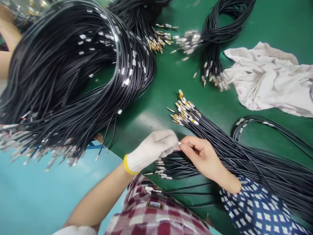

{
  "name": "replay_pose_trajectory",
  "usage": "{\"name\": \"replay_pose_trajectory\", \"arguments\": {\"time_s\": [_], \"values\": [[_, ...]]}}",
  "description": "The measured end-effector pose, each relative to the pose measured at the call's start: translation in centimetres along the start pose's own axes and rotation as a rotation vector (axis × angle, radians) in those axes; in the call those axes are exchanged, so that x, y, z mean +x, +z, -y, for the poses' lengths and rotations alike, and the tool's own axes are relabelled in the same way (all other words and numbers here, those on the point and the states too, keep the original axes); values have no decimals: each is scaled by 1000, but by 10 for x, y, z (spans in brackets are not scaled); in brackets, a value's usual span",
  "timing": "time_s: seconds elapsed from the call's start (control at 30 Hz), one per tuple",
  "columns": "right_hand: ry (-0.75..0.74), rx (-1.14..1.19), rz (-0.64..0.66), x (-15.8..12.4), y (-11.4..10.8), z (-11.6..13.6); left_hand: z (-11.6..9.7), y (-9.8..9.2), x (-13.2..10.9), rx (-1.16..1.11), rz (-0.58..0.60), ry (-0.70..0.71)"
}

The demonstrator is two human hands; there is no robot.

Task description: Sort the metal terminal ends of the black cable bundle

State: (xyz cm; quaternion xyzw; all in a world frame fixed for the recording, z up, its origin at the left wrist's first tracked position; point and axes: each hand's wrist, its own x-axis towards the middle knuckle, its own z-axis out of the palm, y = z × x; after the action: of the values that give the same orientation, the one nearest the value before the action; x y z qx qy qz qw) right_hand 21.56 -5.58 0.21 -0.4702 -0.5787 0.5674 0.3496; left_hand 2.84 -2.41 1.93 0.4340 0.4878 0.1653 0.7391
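Note:
My left hand [162, 143], in a white knit glove with a yellow cuff, is closed with its fingertips pressed together. Against it, my bare right hand [201, 155] pinches a small silvery cable end [179, 143] between thumb and forefinger. Both hands meet at this tip; the glove hides most of what lies inside it. Under and beyond my right hand runs a bundle of black cables [220, 137] with silver and yellow tips. A second group of black cables [183, 164] passes just below the hands, its metal ends pointing left.
A large looped heap of black cables [61, 65] fills the left and overhangs the green table [166, 78]. Farther back lie another cable bundle [146, 19] and a coiled one [220, 29]. A crumpled white cloth [271, 78] rests at right. Another person's arm [7, 42] shows at far left.

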Motion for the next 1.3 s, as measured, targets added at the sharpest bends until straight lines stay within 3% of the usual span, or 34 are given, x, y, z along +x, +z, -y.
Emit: {"name": "replay_pose_trajectory", "arguments": {"time_s": [0.4, 0.67, 0.93, 1.3], "values": [[-40, 23, -83, -2, 8, -3, -6, -5, 5, -72, 151, 7], [14, 18, 109, -1, -2, -4, -9, -8, 6, -92, 171, -23], [-25, -1, -54, -1, 6, -2, -10, -6, 6, -80, 165, -33], [-41, 7, -101, -1, 9, -2, -14, -7, 8, -78, 206, -26]]}}
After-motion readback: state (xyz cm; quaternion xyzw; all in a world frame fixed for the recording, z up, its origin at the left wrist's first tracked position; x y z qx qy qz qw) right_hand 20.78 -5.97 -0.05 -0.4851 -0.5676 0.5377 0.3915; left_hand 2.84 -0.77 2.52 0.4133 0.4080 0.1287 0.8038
